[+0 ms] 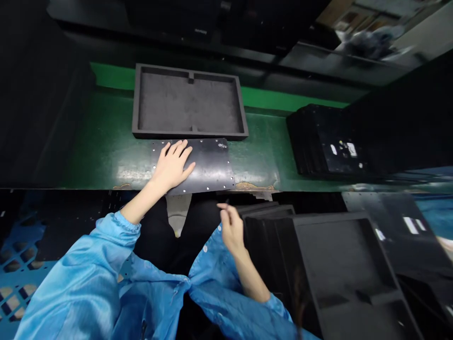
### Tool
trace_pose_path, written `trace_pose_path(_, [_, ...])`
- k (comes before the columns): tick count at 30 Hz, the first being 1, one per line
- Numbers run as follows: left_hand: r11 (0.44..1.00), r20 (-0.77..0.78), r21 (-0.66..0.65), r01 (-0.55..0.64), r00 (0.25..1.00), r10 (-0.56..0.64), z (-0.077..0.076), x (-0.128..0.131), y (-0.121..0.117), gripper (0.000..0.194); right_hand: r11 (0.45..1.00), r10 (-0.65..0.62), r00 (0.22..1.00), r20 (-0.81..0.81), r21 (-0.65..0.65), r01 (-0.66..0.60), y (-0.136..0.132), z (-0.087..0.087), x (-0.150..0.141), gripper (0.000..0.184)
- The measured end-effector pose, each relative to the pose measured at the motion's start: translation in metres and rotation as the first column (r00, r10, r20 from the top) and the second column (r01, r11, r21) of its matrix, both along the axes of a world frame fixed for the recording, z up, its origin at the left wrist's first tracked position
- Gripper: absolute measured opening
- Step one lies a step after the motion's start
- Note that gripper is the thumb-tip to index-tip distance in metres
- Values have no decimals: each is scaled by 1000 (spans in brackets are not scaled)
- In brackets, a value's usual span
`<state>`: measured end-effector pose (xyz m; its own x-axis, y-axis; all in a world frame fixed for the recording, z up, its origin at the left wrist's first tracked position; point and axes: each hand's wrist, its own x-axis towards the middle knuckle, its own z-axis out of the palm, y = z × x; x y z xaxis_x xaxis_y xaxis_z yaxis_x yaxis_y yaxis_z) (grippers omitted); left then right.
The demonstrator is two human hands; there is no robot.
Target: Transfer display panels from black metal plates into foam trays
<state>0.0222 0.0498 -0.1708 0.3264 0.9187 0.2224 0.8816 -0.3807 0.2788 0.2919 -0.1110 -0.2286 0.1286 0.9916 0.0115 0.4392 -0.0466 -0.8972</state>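
My left hand (173,165) lies flat with fingers spread on a thin black panel (208,165). Small holes run along the panel's edges, and its front edge reaches the edge of the green bench. Just behind the panel sits a shallow dark grey foam tray (187,101) with a raised rim and small notches in its long sides. My right hand (231,229) hangs in front of the bench edge, below the panel and apart from it. Its fingers are closed in a pinch, with a small dark bit at the tips that is too small to name.
Black panels (329,141) stand stacked at the right of the green bench (262,146). More dark foam trays (339,255) lean at my lower right. A blue plastic lattice crate (21,269) is at the lower left. The bench's front edge is chipped.
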Motion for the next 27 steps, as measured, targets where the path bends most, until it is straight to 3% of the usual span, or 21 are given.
trace_pose_path(2, [1000,-30,2,-29,999,29,3,7,8,57,986,148,988,-36,-74,-150,-20,-11,-11,41])
trace_pose_path(4, [998,-44,2,-70,997,70,3,16,16,56,973,176,979,-99,-132,-188,-22,-19,-17,45])
trace_pose_path(10, [998,39,40,-50,998,48,-5,28,23,64,961,69,962,-264,-241,-135,2,-24,-18,48])
trace_pose_path(15, [999,13,20,-33,999,32,-3,23,23,65,963,10,926,-378,-245,-111,3,-24,-23,46])
trace_pose_path(21, [1000,-19,3,18,1000,-18,2,22,14,63,974,-127,932,-340,-220,52,0,-29,-22,48])
trace_pose_path(27, [999,-21,-12,34,999,-34,-1,24,7,65,970,-88,950,-298,-241,14,-2,-20,-19,50])
